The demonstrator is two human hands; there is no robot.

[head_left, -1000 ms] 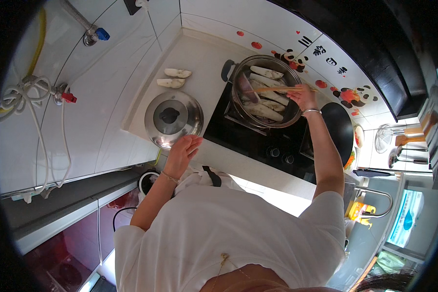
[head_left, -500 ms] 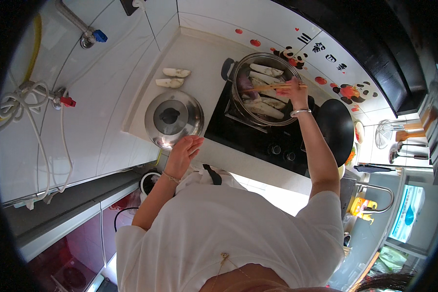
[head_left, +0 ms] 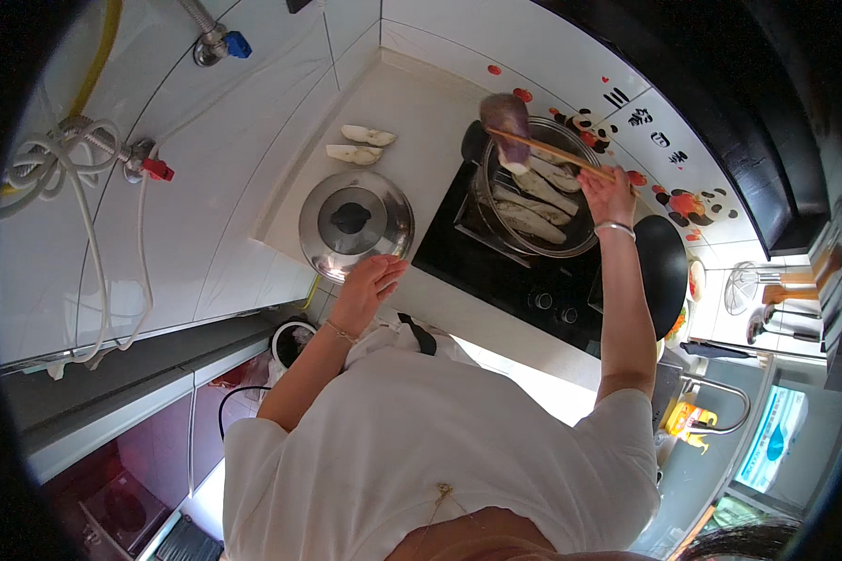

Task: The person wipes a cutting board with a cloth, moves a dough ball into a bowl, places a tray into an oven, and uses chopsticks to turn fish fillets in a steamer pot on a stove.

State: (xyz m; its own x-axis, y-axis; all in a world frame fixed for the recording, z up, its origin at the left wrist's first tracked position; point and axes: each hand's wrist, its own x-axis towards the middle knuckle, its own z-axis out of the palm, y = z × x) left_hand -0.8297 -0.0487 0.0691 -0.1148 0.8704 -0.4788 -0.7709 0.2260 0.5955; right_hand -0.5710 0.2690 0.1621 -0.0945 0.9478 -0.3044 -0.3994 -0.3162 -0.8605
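My right hand (head_left: 609,195) grips a pair of wooden chopsticks (head_left: 559,152) over a steel pot (head_left: 485,198) on the stove. Held up by the chopsticks at the pot's far left rim is a purple piece of eggplant (head_left: 508,129), its pale end pointing down. Several pale pieces of eggplant (head_left: 541,194) lie inside the pot. My left hand (head_left: 369,288) is open and holds nothing, its fingers stretched by the near edge of a steel lid (head_left: 320,249). The lid lies on the counter, black knob up. Two more pale pieces (head_left: 355,153) rest on the counter beyond it.
A black pan (head_left: 660,277) stands right of the pot on the black stove (head_left: 505,280). The tiled wall (head_left: 458,49) rises behind the pot. At the right are a sink faucet (head_left: 734,393) and a yellow bottle (head_left: 689,421). A whisk (head_left: 743,286) hangs beyond.
My right hand has lifted the purple eggplant piece out of the pot with the chopsticks, up to the far left rim. My left hand stays beside the lid. The whole view has shifted slightly.
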